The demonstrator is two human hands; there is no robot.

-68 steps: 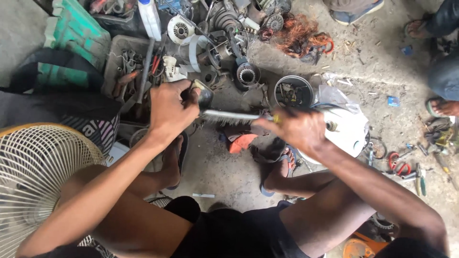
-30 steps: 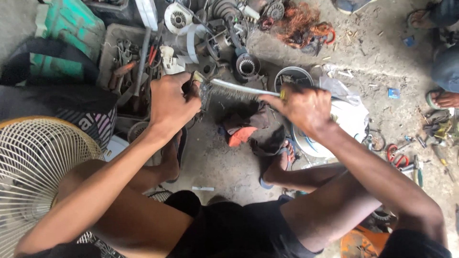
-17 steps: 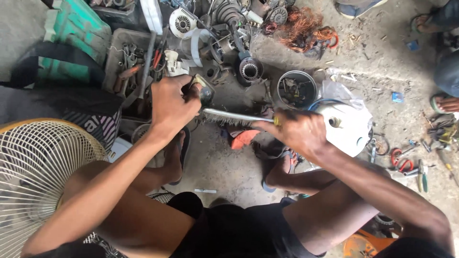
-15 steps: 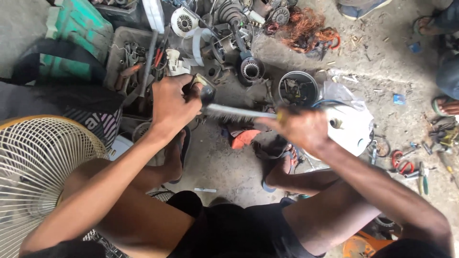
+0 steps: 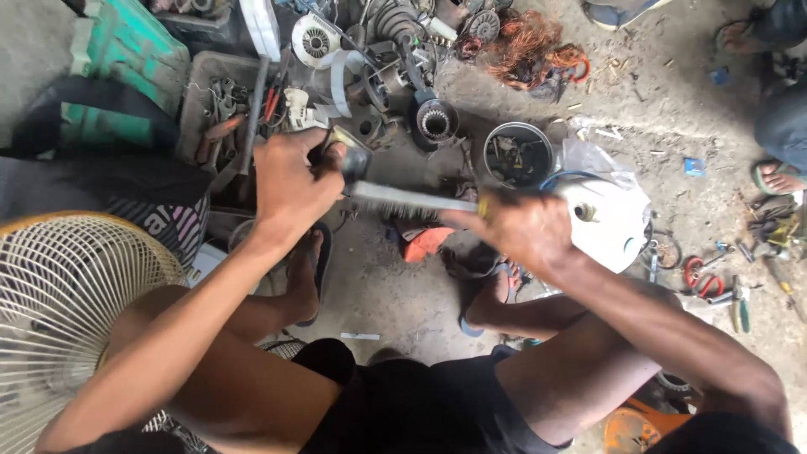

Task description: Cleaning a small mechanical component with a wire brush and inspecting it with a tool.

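A dusty concrete floor (image 5: 378, 286) is spread with scrap: a tangle of copper wire (image 5: 530, 50) at the top, a round tin of small parts (image 5: 517, 155) below it, a motor stator (image 5: 435, 122) just to its left. A grey tray of tools (image 5: 220, 118) is set at the upper left, beside a green crate (image 5: 126, 67), and a cream fan guard (image 5: 59, 294) is seen at the lower left.

And here, at centre, a small dark metal part (image 5: 353, 160) is clenched in the left hand (image 5: 290, 181), fingers curled tight round it. A wire brush (image 5: 412, 200) is gripped by its handle in the right hand (image 5: 525, 231), fist closed, its tip laid against the part. A white motor housing (image 5: 609, 219) is seen just beyond the right hand, with red-handled pliers (image 5: 702, 277) lying farther right.
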